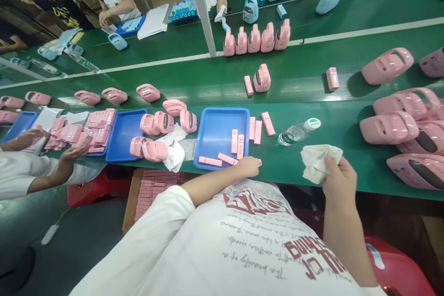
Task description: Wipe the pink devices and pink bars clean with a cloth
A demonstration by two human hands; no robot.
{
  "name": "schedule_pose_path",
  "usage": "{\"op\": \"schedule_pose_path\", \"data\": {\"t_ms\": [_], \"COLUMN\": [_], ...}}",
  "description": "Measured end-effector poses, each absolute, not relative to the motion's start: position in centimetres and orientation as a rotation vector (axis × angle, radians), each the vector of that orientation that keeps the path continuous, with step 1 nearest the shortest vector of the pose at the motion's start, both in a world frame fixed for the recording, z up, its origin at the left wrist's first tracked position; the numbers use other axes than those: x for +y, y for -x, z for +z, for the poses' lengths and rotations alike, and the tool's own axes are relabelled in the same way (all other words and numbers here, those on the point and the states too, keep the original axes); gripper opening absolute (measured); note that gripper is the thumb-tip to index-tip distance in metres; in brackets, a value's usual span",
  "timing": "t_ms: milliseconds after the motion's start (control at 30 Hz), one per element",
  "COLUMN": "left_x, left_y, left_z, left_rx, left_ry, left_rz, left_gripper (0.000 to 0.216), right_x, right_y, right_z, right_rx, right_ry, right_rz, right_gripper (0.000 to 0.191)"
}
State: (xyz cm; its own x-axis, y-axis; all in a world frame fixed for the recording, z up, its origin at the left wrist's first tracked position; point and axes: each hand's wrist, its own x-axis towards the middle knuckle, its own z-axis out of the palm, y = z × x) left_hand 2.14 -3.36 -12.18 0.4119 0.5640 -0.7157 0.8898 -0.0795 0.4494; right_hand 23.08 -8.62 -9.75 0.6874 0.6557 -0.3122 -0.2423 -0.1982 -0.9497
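Note:
My left hand (249, 167) is closed near the table's front edge, at the lower right corner of a blue tray (211, 125). The end of a small pink rectangular block (259, 162) pokes out of its fingers; the rest is hidden. Several similar pink blocks (210, 161) lie in the tray, and a few more (257, 132) rest just right of it. My right hand (342, 178) pinches a crumpled white cloth (317, 162) above the table's front edge. Behind the cloth lies a clear bottle with a white cap (294, 132).
Pink handled housings (388, 127) are piled at the right; more (154, 149) sit left of the tray beside white wipes (174, 157). A conveyor belt (298, 81) carries pink pieces. Co-workers sit opposite, and another person's hands (74, 150) are at the left. A box of pink blocks (152, 189) stands below.

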Motion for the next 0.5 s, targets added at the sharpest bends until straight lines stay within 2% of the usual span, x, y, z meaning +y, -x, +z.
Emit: {"op": "schedule_pose_path", "data": {"t_ms": [267, 500], "left_x": [-4.8, -3.3], "left_y": [-5.1, -9.1], "left_z": [-12.1, -12.5], "left_rx": [1.317, 1.285], "left_ry": [-1.825, -1.745], "left_rz": [-0.666, -0.727], "left_gripper": [0.053, 0.041], "right_x": [-10.2, -10.9], "right_y": [-23.5, -23.6], "right_z": [-9.6, -9.0], "right_rx": [-0.308, -0.335], "right_ry": [1.610, 1.597], "right_rz": [0.764, 0.728], "right_gripper": [0.028, 0.034]}}
